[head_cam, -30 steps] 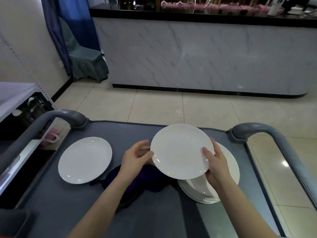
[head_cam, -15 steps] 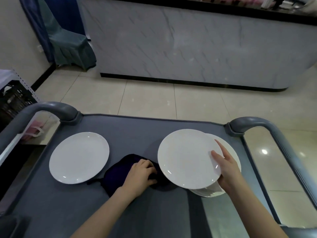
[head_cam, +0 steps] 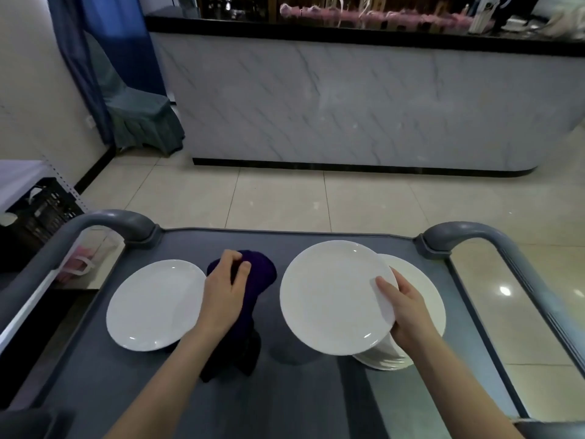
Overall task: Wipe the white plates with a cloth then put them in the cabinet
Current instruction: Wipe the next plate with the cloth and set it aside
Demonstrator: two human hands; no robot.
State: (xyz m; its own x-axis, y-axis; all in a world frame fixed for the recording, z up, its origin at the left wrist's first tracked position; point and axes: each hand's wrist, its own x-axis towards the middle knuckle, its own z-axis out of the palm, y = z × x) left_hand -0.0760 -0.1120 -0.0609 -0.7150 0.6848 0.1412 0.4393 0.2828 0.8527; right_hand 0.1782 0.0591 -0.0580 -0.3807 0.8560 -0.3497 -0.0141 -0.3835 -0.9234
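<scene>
My right hand point(head_cam: 403, 308) grips the right rim of a white plate point(head_cam: 329, 296), held lifted above a stack of white plates point(head_cam: 421, 289) on the right of the grey cart top point(head_cam: 285, 400). A dark purple cloth point(head_cam: 253, 286) hangs from my left hand point(head_cam: 226, 289), which grips it raised off the cart, between the two plates. To the left, a single white plate point(head_cam: 155, 305) lies flat on the cart.
Grey cart handles curve up at the left point(head_cam: 104, 223) and right point(head_cam: 481, 236). A black crate point(head_cam: 38, 213) sits at far left, a covered chair point(head_cam: 139, 122) by the blue curtain, and a marble-fronted counter point(head_cam: 348, 106) across the tiled floor.
My left hand let go of the plate, dropped to the purple cloth, took hold of it and lifted it. The right hand alone keeps the plate above the stack.
</scene>
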